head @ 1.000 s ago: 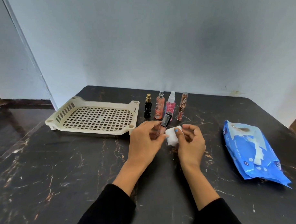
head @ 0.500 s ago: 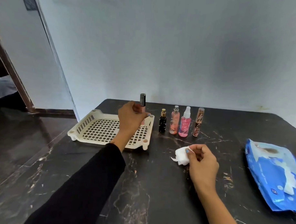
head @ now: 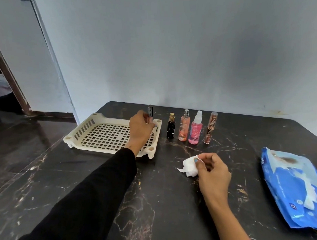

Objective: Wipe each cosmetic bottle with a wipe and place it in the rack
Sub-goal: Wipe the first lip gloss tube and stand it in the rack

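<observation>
My left hand [head: 140, 127] holds a slim tube with a dark cap [head: 150, 112] upright over the far right corner of the cream rack [head: 92, 128]. My right hand [head: 212, 173] rests on the table and pinches a crumpled white wipe [head: 188, 165]. Right of the rack stand several bottles in a row: a black one with a gold cap [head: 171, 128], a peach spray [head: 184, 128], a pink spray [head: 195, 130] and a slim copper tube [head: 210, 128].
A blue pack of wipes [head: 293, 185] lies at the right edge of the dark marble table [head: 151, 200]. A grey wall stands right behind the table. A doorway and dark floor lie to the left.
My left hand has carried the tube from the wipe at the table's middle over to the rack. My right hand stayed put with the wipe. The view shifted left.
</observation>
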